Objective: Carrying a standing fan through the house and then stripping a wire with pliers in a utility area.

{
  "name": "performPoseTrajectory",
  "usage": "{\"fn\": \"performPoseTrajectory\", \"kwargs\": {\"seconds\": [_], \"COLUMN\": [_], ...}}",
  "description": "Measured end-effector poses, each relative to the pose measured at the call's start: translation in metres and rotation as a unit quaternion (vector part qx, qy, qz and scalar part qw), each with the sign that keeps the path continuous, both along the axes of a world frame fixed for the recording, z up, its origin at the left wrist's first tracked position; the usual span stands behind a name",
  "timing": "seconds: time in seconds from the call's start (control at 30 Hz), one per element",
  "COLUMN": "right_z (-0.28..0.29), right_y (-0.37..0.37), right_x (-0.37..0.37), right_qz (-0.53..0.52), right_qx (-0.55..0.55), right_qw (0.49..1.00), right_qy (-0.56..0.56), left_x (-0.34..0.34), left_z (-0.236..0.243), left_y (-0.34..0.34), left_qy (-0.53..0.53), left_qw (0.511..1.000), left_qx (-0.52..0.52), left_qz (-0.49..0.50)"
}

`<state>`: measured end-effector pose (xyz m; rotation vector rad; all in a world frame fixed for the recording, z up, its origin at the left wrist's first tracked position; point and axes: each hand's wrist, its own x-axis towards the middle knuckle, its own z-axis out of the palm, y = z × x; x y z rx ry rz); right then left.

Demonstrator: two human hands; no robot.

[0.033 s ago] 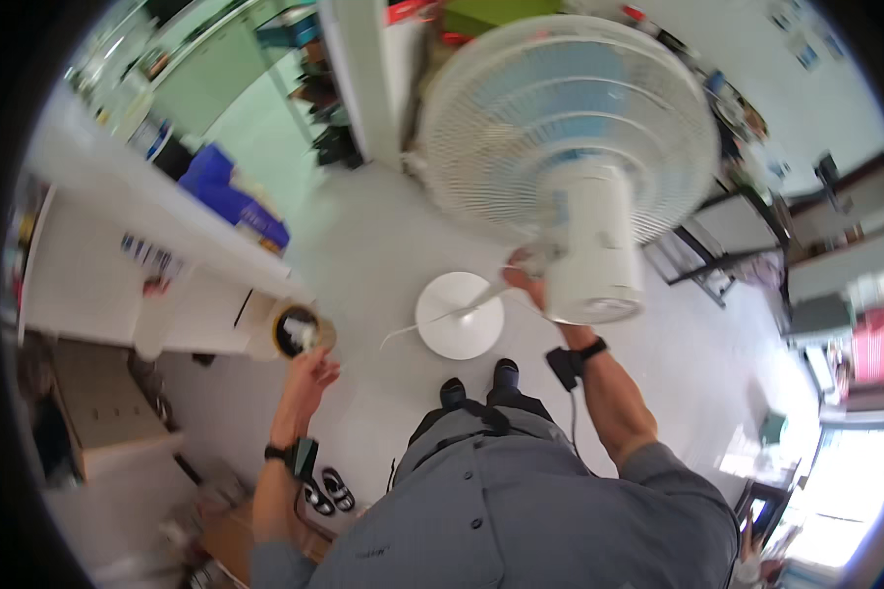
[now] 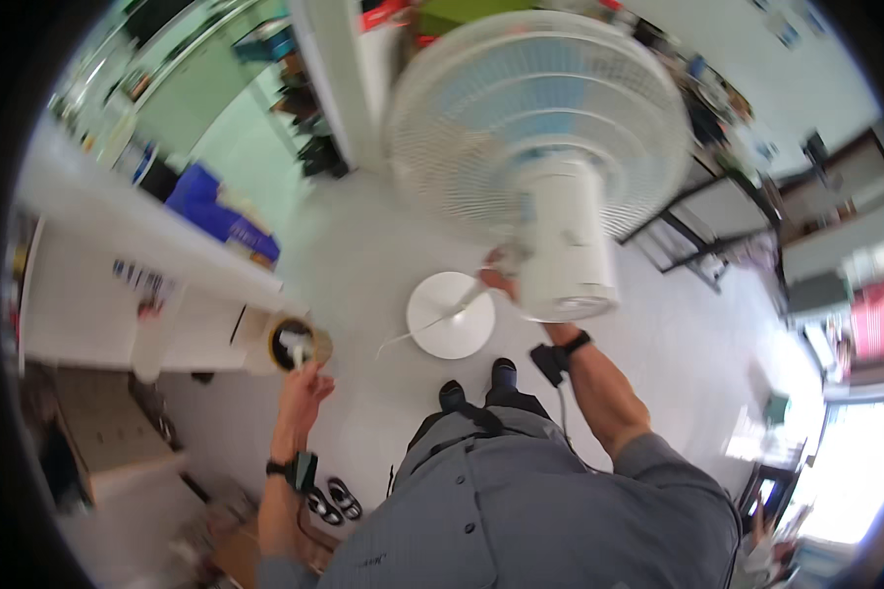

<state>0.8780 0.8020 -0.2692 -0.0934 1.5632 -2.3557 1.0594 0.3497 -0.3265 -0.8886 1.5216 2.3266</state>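
Note:
My right hand [image 2: 499,275] grips the white fan [image 2: 560,236] at the neck below its motor housing, partly hidden behind it. The round cage with blue blades tilts away from me. Its white round base [image 2: 452,339] rests on the floor before my feet, with a thin white cord across it. My left hand [image 2: 304,393] has its fingers closed on a small white piece [image 2: 301,353], possibly a plug, in front of a black-and-yellow round object [image 2: 277,336] at the end of a white shelf unit; whether it touches that object is unclear.
The white shelf unit [image 2: 88,304] stands left, with a blue bag [image 2: 206,201] beyond it. A pillar [image 2: 334,88] is ahead. A folding metal frame [image 2: 707,226] stands right, cluttered furniture along that wall. Sandals [image 2: 336,501] lie by my left side; grey floor [image 2: 658,383] surrounds my feet.
The fan head and my right hand appear shifted left in the view, and my left hand sits slightly lower. Both hands keep their hold.

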Motion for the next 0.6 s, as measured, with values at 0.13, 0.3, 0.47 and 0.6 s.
{"fn": "performPoseTrajectory", "kwargs": {"seconds": [0.13, 0.3, 0.47, 0.6], "right_z": [-0.073, -0.074, -0.107, -0.096], "right_y": [-0.004, -0.044, -0.022, 0.011], "right_x": [-0.024, -0.051, -0.058, -0.022], "right_qz": [0.063, 0.010, -0.054, -0.092], "right_qx": [-0.363, 0.132, 0.298, 0.390], "right_qw": [0.926, 0.922, 0.906, 0.836], "right_qy": [-0.080, 0.364, 0.295, 0.374], "left_x": [-0.012, -0.073, -0.161, -0.193], "left_z": [-0.009, 0.018, 0.013, -0.020], "left_y": [0.026, 0.111, 0.205, 0.221], "left_qy": [-0.013, -0.006, 0.051, 0.110], "left_qw": [0.999, 0.993, 0.978, 0.964], "left_qx": [0.024, -0.016, -0.104, -0.103], "left_qz": [-0.028, -0.114, -0.172, -0.218]}}
